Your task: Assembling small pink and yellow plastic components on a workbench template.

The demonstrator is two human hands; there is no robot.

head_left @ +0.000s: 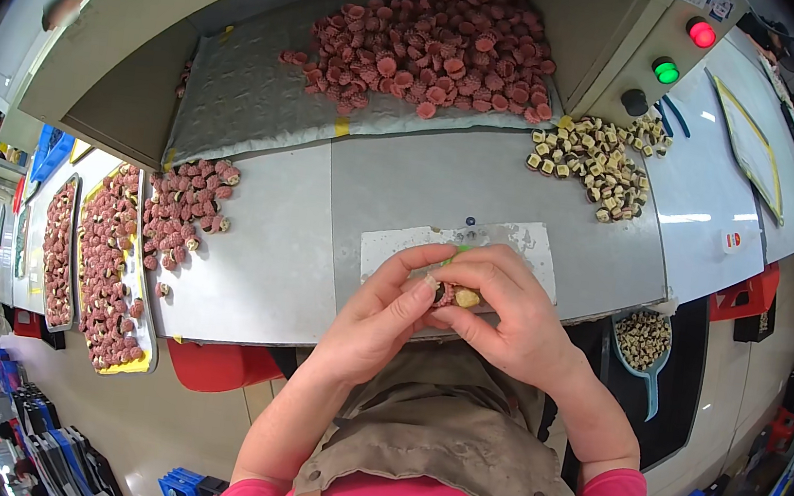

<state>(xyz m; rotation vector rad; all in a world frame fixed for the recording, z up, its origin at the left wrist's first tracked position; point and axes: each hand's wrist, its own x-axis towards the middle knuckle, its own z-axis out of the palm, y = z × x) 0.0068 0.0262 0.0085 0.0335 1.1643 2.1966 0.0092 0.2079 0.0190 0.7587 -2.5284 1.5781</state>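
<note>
My left hand (388, 308) and my right hand (518, 323) meet above a whitish board at the table's front edge, fingers closed. Between the fingertips is a small red bumpy raspberry-shaped piece (446, 296), dark at one side. Beside it, at my right fingertips, sits a cream-coloured knob-like piece (466, 298); the fingers partly hide both. Something bright green (456, 252) shows just behind my hands. A heap of red hollow raspberry-shaped cups (439, 47) lies under the machine's hood. Small cream-and-dark pieces (602, 169) are piled to the right.
The whitish board (524, 248) lies under my hands. At left are a loose group of raspberry-shaped pieces (186, 204) and a yellow-lined tray (142, 356) of them. A blue scoop (651, 399) with small pieces is below right. The machine panel has lit red (701, 32) and green (665, 71) buttons.
</note>
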